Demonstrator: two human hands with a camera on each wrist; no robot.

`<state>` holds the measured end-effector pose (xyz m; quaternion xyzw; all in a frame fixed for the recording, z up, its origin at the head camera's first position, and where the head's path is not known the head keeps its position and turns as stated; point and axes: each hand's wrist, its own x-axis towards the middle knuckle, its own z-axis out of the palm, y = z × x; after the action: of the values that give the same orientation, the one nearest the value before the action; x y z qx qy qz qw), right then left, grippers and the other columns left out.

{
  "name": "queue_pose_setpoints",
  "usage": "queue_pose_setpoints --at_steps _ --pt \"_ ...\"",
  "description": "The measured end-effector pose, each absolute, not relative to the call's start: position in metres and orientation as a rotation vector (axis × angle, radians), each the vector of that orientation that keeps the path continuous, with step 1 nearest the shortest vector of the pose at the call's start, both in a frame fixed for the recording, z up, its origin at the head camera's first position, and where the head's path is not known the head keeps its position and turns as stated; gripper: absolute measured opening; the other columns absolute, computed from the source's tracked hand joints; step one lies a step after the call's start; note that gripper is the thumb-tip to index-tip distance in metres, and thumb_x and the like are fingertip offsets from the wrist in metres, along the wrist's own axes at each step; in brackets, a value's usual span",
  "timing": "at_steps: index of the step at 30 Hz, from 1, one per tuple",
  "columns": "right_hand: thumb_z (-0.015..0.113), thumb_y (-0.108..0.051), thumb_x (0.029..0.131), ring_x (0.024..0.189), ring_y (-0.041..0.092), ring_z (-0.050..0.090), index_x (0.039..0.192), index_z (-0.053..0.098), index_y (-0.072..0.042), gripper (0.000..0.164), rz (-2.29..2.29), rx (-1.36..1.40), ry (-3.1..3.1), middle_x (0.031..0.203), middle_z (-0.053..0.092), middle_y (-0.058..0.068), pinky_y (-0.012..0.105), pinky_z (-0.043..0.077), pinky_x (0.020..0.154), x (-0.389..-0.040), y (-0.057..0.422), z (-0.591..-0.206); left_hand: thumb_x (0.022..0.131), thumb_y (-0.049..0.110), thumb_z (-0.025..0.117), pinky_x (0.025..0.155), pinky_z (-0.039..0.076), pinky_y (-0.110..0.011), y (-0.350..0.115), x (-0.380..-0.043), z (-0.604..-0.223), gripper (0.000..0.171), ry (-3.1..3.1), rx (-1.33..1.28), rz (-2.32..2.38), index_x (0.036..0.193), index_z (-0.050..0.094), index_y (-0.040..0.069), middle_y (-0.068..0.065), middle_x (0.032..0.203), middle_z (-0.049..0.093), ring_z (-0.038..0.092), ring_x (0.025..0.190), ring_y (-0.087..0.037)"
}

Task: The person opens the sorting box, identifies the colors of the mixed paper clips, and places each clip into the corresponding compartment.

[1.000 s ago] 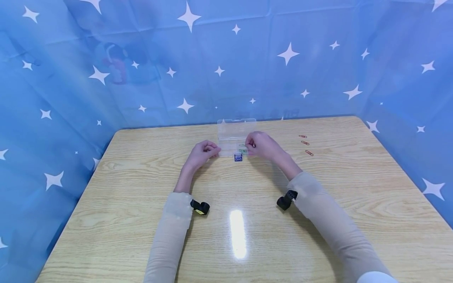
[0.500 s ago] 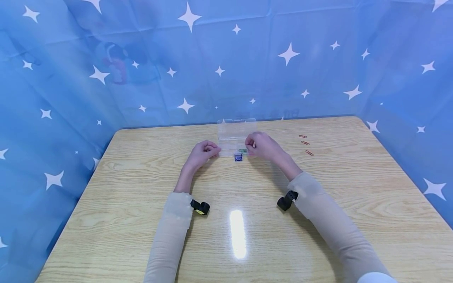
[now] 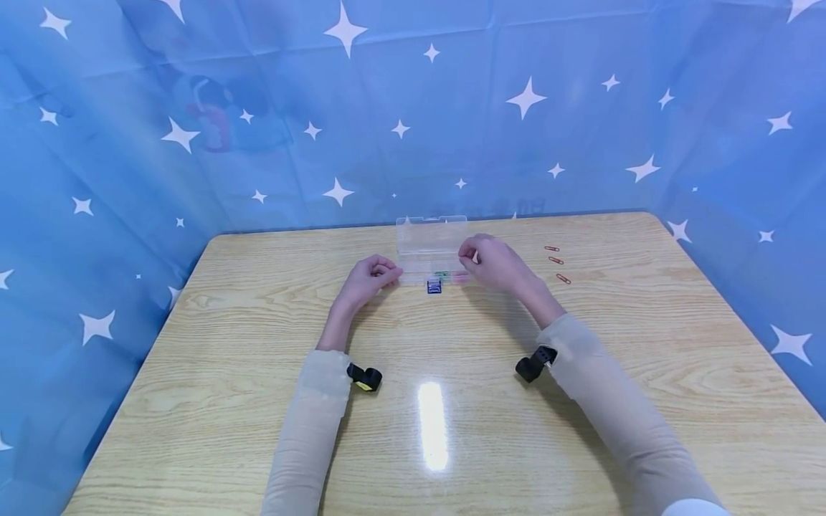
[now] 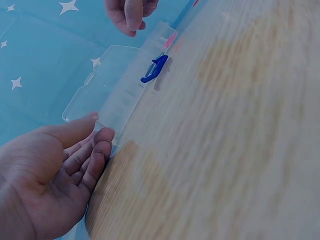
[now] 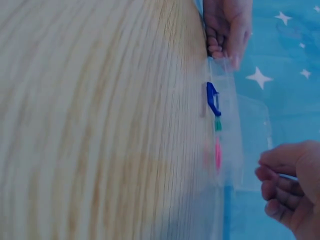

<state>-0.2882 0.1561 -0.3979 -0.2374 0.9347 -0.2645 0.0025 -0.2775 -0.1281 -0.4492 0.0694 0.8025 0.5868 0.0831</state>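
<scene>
A clear plastic box (image 3: 416, 277) stands near the table's back edge, its transparent lid (image 3: 431, 233) raised behind it. My left hand (image 3: 369, 279) holds the box's left end between thumb and fingertips; the left wrist view shows them at the corner. Green paper clips (image 3: 442, 274) lie in a compartment right of the middle, with something pink (image 5: 218, 154) in the one beside it. On the box's front is a blue clasp (image 3: 434, 287). My right hand (image 3: 493, 261) hovers over the box's right end, fingers loosely bent, with nothing visible between thumb and fingers.
Three red paper clips (image 3: 556, 261) lie in a loose column on the wooden table (image 3: 258, 344), right of the box. A blue curtain with white stars (image 3: 387, 107) hangs behind the table. Black cameras (image 3: 532, 364) sit on both wrists.
My right hand has lifted and moved right, away from the compartments, uncovering the pink contents at the box's right end. The left hand and the box have stayed in place.
</scene>
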Motion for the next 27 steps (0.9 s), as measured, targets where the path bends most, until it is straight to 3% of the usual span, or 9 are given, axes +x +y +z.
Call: queue_pose_setpoints --at_steps 27 --pt "0.057 -0.011 0.102 0.083 0.028 0.061 0.113 0.068 0.004 0.022 -0.827 -0.665 2.976 0.102 0.066 0.017 0.042 0.049 0.073 -0.289 0.214 -0.395 0.101 0.026 0.067 0.077 0.048 -0.030 -0.129 -0.278 -0.451 0.025 2.426 0.207 1.727 0.111 0.064 0.004 -0.009 0.093 0.067 0.062 0.087 -0.022"
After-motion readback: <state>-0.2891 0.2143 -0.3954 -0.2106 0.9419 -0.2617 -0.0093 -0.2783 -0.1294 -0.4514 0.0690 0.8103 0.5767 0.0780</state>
